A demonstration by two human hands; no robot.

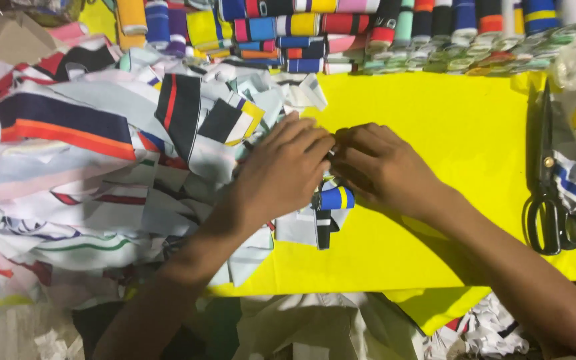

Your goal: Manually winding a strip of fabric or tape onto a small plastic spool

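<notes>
Both hands meet over a narrow strip of striped cloth point(331, 200), blue and yellow with a black end, lying on the yellow cloth table cover point(435, 120). The left hand point(281, 173) lies curled over its upper part, and the right hand point(378, 163) brings its fingertips in against the left's, pinching the strip's top end between them; the exact pinch is hidden under the knuckles. The rest of the strip hangs out below the hands, limp and folded. It looks light, soft and floppy, the sort of thing that slides through fingers unless held at an edge or a fold, so the end is the sensible place to grip.

Just left of the grip, touching the left wrist, spreads a loose heap of cut fabric pieces point(101, 167), which could easily tangle with the strip. Beyond the hands, along the far edge, stand rows of rolled striped bands point(341, 30). Well to the right lie black scissors point(547, 193), clear of both hands.
</notes>
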